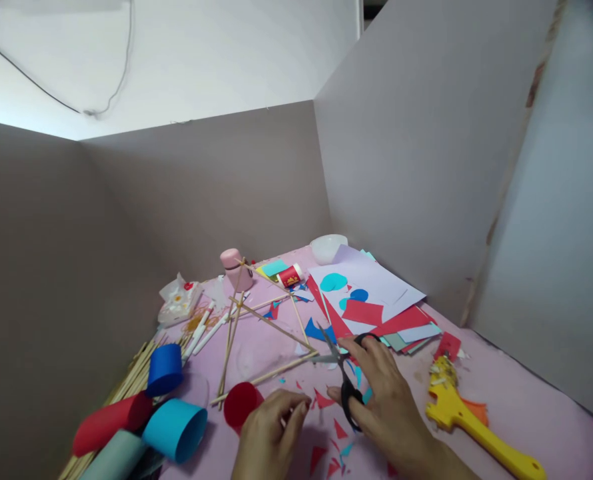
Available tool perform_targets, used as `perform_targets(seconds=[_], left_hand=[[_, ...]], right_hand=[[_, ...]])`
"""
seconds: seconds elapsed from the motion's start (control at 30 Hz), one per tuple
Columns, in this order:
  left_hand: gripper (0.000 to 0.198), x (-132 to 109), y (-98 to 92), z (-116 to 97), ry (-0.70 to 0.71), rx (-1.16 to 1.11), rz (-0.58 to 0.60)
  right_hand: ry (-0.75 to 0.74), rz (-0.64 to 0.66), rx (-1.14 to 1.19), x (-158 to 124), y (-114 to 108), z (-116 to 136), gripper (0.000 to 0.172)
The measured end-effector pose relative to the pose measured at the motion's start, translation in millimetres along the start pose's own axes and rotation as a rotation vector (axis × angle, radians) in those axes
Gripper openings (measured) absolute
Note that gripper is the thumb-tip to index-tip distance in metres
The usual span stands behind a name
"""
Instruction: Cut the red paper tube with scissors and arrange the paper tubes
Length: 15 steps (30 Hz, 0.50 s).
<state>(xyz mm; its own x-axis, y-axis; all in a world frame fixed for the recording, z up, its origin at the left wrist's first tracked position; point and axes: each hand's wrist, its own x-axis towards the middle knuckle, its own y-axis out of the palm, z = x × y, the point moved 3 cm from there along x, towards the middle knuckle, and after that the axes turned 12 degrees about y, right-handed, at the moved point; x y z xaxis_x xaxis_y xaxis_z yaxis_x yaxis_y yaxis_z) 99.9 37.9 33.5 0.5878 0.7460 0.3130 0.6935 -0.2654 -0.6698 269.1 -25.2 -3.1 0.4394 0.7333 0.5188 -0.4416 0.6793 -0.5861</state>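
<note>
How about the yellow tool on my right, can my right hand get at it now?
Likely yes: nothing seems to stand between the right hand and the yellow tool, though that hand holds scissors, which would probably need putting down first.

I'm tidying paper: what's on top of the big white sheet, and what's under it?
On the white sheet lie a light-blue oval, a dark-blue round piece and a red rectangle, among smaller scraps. Red paper shows beneath its edges; anything farther under is covered.
</note>
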Motion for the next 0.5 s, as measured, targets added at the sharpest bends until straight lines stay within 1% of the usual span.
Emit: perform_targets(seconds=[0.1,0.17,0.2,0.23,0.3,0.33,0.4,0.43,0.5], left_hand=[[0.017,-3,9.6,-5,0.038,0.054,0.047],[0.019,-5,4.1,-4,0.015,0.047,0.022],[0.02,-7,-3.5,-2,0.009,0.057,-0.021],[0.022,-8,-14.0,0,0.007,0.081,-0.089],[0.028,-13,-39.7,6,0.026,0.157,-0.258],[0.033,-15,-51.8,10,0.005,0.173,-0.323],[0.044,-21,-68.7,22,-0.125,0.117,-0.386],[0.048,-23,-72.3,29,-0.21,0.059,-0.385],[0.052,-27,-71.4,38,-0.346,-0.052,-0.362]], right_hand=[[0.067,0.065,0.044,-1,4,-3,0.053],[0.1,0.11,0.075,-1,6,-4,0.052],[0.118,0.131,0.093,0,7,-5,0.051],[0.139,0.149,0.114,0,7,-5,0.051],[0.181,0.187,0.162,1,7,-5,0.049],[0.2,0.206,0.188,1,8,-5,0.048],[0.226,0.255,0.239,1,9,-5,0.045],[0.233,0.283,0.258,1,10,-4,0.044],[0.239,0.332,0.277,-1,13,-4,0.042]])
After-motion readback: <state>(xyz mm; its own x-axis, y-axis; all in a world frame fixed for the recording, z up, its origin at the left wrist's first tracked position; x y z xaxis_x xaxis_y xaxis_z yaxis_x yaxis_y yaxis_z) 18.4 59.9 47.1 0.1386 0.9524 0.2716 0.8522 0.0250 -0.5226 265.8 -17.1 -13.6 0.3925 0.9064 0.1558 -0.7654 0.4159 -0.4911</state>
